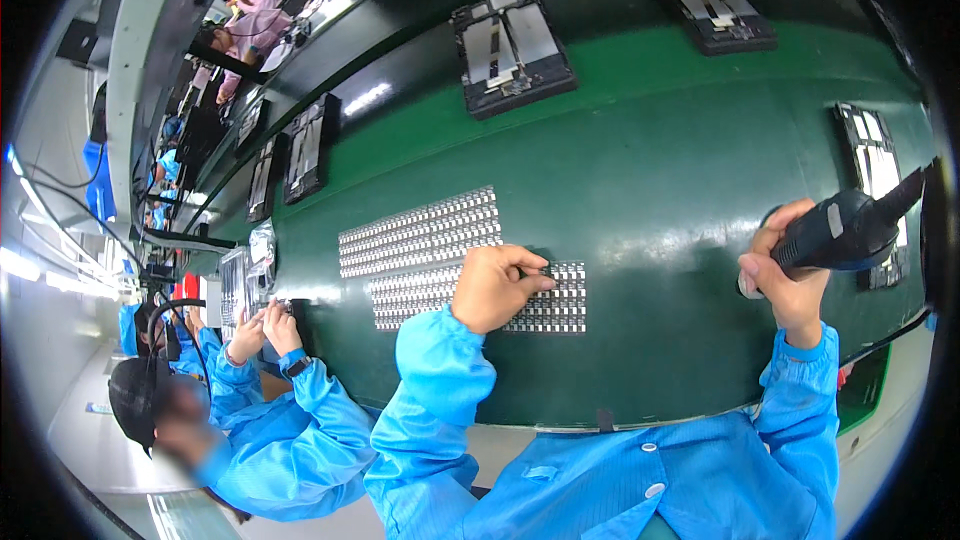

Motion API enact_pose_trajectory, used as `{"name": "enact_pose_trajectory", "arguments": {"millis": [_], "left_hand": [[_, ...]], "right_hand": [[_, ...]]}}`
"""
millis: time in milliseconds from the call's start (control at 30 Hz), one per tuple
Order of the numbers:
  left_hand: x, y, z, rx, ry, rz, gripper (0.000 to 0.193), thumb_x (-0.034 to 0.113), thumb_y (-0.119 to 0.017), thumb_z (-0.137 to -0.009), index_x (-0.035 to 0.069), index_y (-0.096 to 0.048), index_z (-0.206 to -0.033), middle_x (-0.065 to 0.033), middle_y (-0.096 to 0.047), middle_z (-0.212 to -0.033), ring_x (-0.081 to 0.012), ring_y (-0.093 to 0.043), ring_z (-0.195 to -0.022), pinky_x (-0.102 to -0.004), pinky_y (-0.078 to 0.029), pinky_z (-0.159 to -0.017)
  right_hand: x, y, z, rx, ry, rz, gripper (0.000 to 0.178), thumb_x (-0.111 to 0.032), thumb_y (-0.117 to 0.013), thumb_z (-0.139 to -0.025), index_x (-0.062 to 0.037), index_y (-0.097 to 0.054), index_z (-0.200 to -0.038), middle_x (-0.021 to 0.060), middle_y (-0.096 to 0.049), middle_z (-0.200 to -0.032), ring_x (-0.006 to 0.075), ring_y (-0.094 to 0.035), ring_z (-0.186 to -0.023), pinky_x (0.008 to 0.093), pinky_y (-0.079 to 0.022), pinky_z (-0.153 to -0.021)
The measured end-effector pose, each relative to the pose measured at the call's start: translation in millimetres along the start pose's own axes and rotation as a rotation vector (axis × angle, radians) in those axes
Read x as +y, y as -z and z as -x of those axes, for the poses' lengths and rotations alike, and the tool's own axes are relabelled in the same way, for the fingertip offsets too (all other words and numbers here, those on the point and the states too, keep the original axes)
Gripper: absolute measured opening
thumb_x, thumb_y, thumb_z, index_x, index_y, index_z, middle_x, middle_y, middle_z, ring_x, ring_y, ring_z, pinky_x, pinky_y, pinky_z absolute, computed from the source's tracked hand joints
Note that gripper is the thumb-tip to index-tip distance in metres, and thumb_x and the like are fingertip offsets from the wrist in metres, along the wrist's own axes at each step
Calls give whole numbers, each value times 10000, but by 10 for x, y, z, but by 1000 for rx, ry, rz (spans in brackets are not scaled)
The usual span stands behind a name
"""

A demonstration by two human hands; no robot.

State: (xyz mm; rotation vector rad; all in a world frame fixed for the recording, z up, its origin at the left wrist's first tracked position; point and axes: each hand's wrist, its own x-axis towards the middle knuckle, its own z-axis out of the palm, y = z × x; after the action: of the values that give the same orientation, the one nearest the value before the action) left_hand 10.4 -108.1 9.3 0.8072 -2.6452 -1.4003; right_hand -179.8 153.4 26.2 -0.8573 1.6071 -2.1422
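Blue jacket front (600,480) lies nearest the camera, both sleeved forearms reaching out from the near edge. From the left: a far sheet (420,230) of small dark-and-white parts lies flat on the green bench (650,380), with a near sheet (560,315) just beside it. Left hand (490,290) is over the near sheet, index finger and thumb drawn toward each other in a pinch — whether a part sits between the tips cannot be told at this scale. Sound handling, in my judgement, means taking parts by the edge and keeping the sheet flat. Right hand (790,285), well apart, forearm nearly upright, grasps a black corded tool (840,230) — best kept steady and off the black-framed device (878,162) at far right.
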Motion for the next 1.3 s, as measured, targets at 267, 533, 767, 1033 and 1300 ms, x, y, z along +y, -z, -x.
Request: {"name": "enact_pose_trajectory", "arguments": {"millis": [267, 533, 767, 1033, 1300], "left_hand": [[-6, -208, 86, 283, -527, -225, 124, -14, -714, -641, 40, -675, -745, -95, -664, -828, -253, -640, -752, -322, -515, -644], [6, -752, 225, 138, -737, 33, 147, 50, -696, -715, 40, -670, -859, -96, -657, -824, -253, -630, -741, -337, -509, -642], [5, -817, 163, 162, -850, -41, 136, 93, -640, -771, 27, -649, -890, -97, -616, -769, -265, -599, -728, -356, -487, -667], [-36, -803, 195, 176, -861, 33, 117, 75, -621, -763, 19, -609, -865, -114, -576, -769, -293, -580, -744, -380, -473, -660], [-19, -825, 231, 196, -783, 86, 87, 85, -607, -794, 29, -580, -855, -127, -584, -797, -309, -585, -759, -397, -477, -684]], "right_hand": [[40, 17, 6, 33, 20, 40, 425, 74, -680, -703, -38, -438, -1033, 38, -498, -590, 97, -495, -473, 217, -399, -417], [104, 53, 4, 116, 145, 77, 417, -75, -624, -783, 6, -424, -1139, 58, -496, -670, 127, -499, -516, 249, -416, -492], [276, 264, -22, 330, 191, 270, 334, -23, -572, -842, 29, -457, -1152, 22, -478, -700, 93, -475, -550, 245, -402, -526], [358, 261, -86, 429, 160, 372, 354, -87, -589, -872, 23, -501, -1197, -18, -457, -713, 57, -426, -578, 211, -338, -541], [335, 225, 1, 309, 221, 263, 385, -42, -560, -879, 47, -449, -1237, 8, -463, -708, 79, -436, -579, 237, -378, -560]]}}
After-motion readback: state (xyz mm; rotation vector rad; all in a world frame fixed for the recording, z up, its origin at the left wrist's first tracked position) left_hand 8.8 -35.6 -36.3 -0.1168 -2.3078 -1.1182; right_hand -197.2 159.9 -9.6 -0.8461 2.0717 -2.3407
